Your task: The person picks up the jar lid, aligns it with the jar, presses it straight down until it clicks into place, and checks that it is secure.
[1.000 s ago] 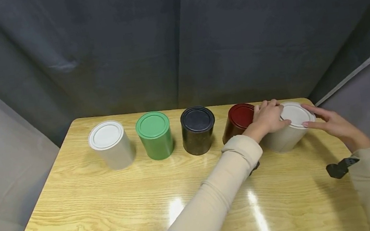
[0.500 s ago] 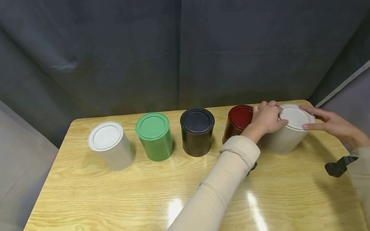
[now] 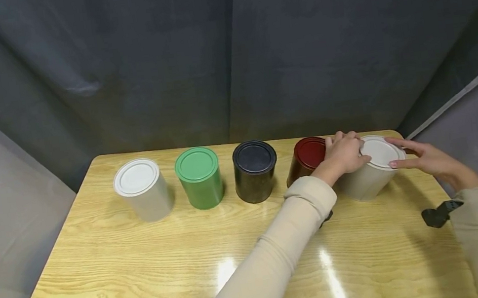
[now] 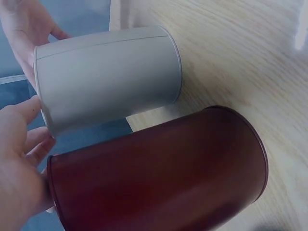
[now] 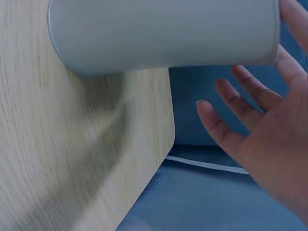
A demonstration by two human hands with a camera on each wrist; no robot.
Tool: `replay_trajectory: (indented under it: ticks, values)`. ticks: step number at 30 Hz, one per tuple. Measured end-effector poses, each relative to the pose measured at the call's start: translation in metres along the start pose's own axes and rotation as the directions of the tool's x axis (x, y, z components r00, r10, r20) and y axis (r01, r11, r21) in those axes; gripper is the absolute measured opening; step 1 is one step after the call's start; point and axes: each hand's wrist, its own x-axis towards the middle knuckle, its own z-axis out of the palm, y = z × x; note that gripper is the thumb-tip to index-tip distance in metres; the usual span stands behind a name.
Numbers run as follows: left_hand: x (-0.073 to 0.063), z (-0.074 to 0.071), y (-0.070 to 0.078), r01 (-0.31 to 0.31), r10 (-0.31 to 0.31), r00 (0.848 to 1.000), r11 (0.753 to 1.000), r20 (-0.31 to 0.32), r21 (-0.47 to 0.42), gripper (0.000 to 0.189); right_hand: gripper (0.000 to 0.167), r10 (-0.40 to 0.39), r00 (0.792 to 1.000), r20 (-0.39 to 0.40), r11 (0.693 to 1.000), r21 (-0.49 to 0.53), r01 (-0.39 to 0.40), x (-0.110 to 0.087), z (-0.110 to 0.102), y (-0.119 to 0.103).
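Note:
At the right end of a row of lidded cans, a light grey can (image 3: pixel 366 183) with a white lid stands upright on the table. My left hand (image 3: pixel 344 153) reaches between it and the dark red can (image 3: pixel 311 152); its thumb and bent fingers grip the grey can's upper rim on the left side. From the right, my right hand (image 3: pixel 440 164) touches the lid edge with thumb and index finger. In the right wrist view, its other fingers (image 5: pixel 240 108) spread loosely beside the can. My left hand partly covers the red can in the head view.
Further left along the table's back edge stand a black can (image 3: pixel 256 171), a green can (image 3: pixel 199 176) and a white can (image 3: pixel 143 188). The wooden table (image 3: pixel 146 269) has a dark curtain (image 3: pixel 157 69) behind it. The grey can is near the back right corner.
Both hands stay at the grey can's rim. The cans keep their places; only a slight shift of the head view shows.

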Motion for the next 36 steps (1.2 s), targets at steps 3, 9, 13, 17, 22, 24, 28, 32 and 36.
replay_trajectory:
  ticks: [3,9,13,17,22,24,28,32,36]
  values:
    - [0.0,0.001,-0.001,-0.004,0.004,1.0,1.0,-0.002,0.001,0.048,0.069,-0.024,1.0,-0.015,1.0,-0.004,0.024,-0.001,0.001,-0.002]
    - [-0.002,-0.001,-0.008,-0.036,0.032,0.997,0.998,-0.067,-0.054,0.05,0.064,-0.078,0.983,-0.167,0.995,-0.082,0.065,-0.002,0.004,-0.008]
    - [-0.005,-0.003,-0.011,-0.064,0.055,0.993,0.995,-0.108,-0.083,0.047,0.061,-0.122,0.959,-0.257,0.981,-0.178,0.077,-0.003,0.003,-0.011]
    - [-0.009,-0.007,-0.015,-0.101,0.086,0.986,0.989,-0.145,-0.103,0.043,0.053,-0.168,0.928,-0.333,0.975,-0.193,0.107,-0.008,0.003,-0.012]
    - [-0.016,-0.011,-0.019,-0.166,0.139,0.967,0.979,-0.211,-0.115,0.039,0.048,-0.188,0.895,-0.405,0.973,-0.201,0.113,-0.014,0.007,-0.02]
    - [-0.019,-0.011,-0.022,-0.188,0.159,0.959,0.976,-0.236,-0.109,0.038,0.048,-0.189,0.888,-0.419,0.972,-0.209,0.108,-0.016,0.009,-0.025]
    - [-0.027,-0.01,-0.029,-0.225,0.188,0.943,0.968,-0.276,-0.109,0.035,0.047,-0.214,0.876,-0.433,0.963,-0.242,0.116,-0.019,0.015,-0.034]
    - [-0.039,-0.011,-0.033,-0.276,0.208,0.928,0.941,-0.31,-0.195,0.033,0.042,-0.229,0.867,-0.443,0.963,-0.231,0.136,-0.022,0.026,-0.044]
    - [-0.053,-0.011,-0.037,-0.34,0.23,0.906,0.895,-0.355,-0.289,0.03,0.034,-0.252,0.846,-0.47,0.964,-0.197,0.178,-0.027,0.041,-0.054]
